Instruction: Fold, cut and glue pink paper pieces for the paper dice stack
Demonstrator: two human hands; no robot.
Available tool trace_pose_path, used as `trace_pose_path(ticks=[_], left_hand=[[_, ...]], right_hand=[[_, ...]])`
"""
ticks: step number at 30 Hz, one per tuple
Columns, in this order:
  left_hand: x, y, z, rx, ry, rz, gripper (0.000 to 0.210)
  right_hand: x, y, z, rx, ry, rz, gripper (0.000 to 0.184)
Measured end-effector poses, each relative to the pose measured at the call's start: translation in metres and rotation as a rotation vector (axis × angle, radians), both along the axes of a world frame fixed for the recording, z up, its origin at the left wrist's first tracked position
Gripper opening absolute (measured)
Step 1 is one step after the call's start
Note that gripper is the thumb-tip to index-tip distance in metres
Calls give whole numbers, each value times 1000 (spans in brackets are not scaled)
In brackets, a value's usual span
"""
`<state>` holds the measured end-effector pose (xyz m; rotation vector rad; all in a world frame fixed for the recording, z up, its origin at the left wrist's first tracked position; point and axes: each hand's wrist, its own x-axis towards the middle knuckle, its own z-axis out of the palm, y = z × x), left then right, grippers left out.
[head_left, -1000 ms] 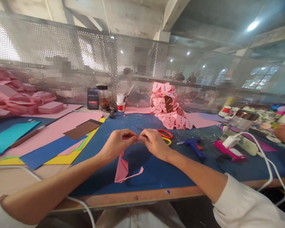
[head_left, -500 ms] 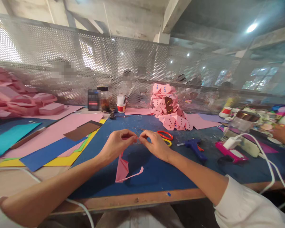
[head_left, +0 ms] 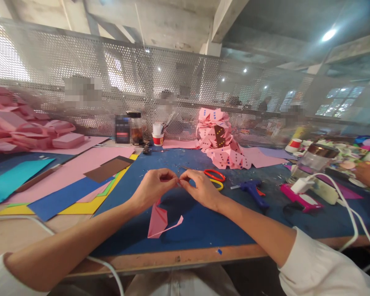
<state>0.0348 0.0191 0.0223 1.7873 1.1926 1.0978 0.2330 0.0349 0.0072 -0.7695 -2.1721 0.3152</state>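
Folded pink paper [head_left: 158, 222] just below the grip of the left hand [head_left: 152, 187]

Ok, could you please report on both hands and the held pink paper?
Left hand holding pink paper, which trails below it. Right hand pinched close to left, contents unclear. Scissors just beyond that hand.

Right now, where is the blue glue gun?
In the head view, the glue gun lies right of centre on the blue work surface, between the scissors and the pink power strip, to the right of the right hand.
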Motion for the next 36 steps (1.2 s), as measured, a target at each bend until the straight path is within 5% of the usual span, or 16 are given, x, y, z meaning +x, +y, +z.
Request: trace_pose_path(ticks=[27,33,36], left_hand=[[-2,4,7,-28,-123,74,23],[-9,17,-1,-59,-185,111,28],[-10,18,-1,-64,-212,133,29]], right_hand=[[3,0,6,-159,106,-46,23],[6,-14,16,104,169,-176,12],[4,-32,22,268,40,-87,11]])
